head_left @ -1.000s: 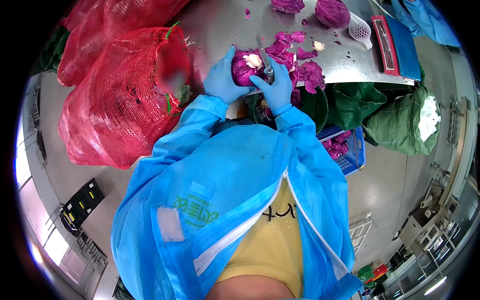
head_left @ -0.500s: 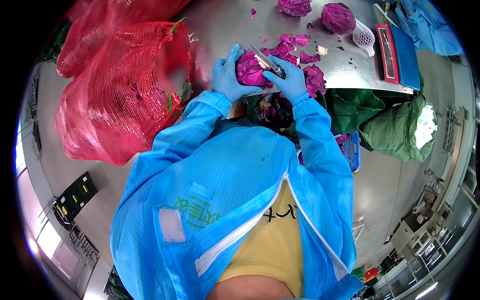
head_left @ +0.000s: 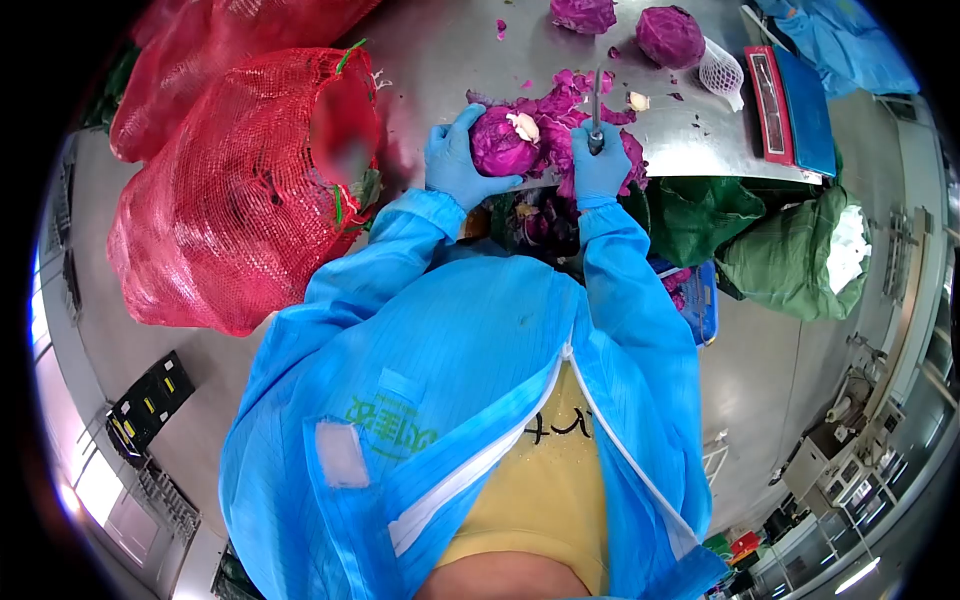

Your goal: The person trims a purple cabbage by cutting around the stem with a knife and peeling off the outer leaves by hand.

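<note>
A red cabbage [head_left: 500, 145] lies on the steel table with its pale cut stem facing up and to the right. My left hand [head_left: 458, 160], in a blue glove, is curled round the cabbage's left side, thumb along the near edge. In my right hand [head_left: 601, 168], also gloved, is a knife [head_left: 597, 105], its blade pointing away from me over the table. The knife is apart from the cabbage. Loose purple leaves [head_left: 560, 100] are heaped between and beyond the hands, some against the right wrist.
Two more red cabbages [head_left: 670, 38] sit at the back, one beside a white foam net [head_left: 721, 75]. A blue and red case [head_left: 790, 110] lies at the table's right end. Red mesh sacks [head_left: 220, 200] bulge on the left. Green sacks [head_left: 795, 255] and a blue crate [head_left: 704, 300] stand below the edge.
My right hand has moved right, away from the cabbage, and the knife has swung from slanting over the stem to pointing straight away. My left hand keeps its hold.
</note>
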Demonstrator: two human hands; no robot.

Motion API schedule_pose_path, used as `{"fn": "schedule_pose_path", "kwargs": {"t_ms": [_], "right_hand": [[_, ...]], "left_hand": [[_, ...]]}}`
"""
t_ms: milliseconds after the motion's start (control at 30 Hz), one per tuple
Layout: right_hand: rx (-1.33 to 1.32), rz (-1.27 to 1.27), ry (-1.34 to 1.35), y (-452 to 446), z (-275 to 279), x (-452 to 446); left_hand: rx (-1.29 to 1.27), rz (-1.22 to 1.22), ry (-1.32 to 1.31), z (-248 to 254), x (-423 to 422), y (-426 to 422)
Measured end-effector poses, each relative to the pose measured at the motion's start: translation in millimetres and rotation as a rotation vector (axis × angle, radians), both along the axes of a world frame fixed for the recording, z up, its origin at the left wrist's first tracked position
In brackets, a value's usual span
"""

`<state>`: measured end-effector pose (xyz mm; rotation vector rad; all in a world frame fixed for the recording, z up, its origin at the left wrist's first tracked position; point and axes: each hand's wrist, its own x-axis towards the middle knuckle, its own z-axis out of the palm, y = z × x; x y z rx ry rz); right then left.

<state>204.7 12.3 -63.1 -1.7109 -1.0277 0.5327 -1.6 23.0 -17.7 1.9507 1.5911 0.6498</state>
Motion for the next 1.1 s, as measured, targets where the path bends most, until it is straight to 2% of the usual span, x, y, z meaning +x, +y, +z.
{"fn": "schedule_pose_path", "kwargs": {"t_ms": [100, 133, 200, 267, 333, 400, 467, 567, 1100], "right_hand": [[-0.064, 0.119, -0.029, -13, 30, -10], [-0.055, 0.188, -0.114, -18, 30, -12], [-0.148, 0.257, -0.099, -31, 41, -21], [-0.089, 0.361, -0.245, -41, 45, -29], [-0.139, 0.396, -0.325, -46, 53, -32], [-0.212, 0.386, -0.3, -49, 55, -32], [-0.286, 0.38, -0.276, -53, 56, -32], [-0.302, 0.434, -0.348, -60, 53, -36], [-0.384, 0.388, -0.519, -58, 51, -40]], "left_hand": [[0.018, -0.055, -0.027, 1, 0, 7], [0.041, -0.09, 0.044, 4, -1, 10], [0.067, -0.13, 0.116, 10, 0, 14], [0.062, -0.116, 0.199, 15, 3, 14], [0.146, -0.134, 0.141, -1, 3, 16], [0.231, -0.151, 0.081, -12, 0, 19], [0.122, -0.192, -0.076, -14, 0, 20], [-0.019, -0.164, -0.123, -2, 2, 17], [0.032, -0.19, -0.06, -1, 2, 18]]}}
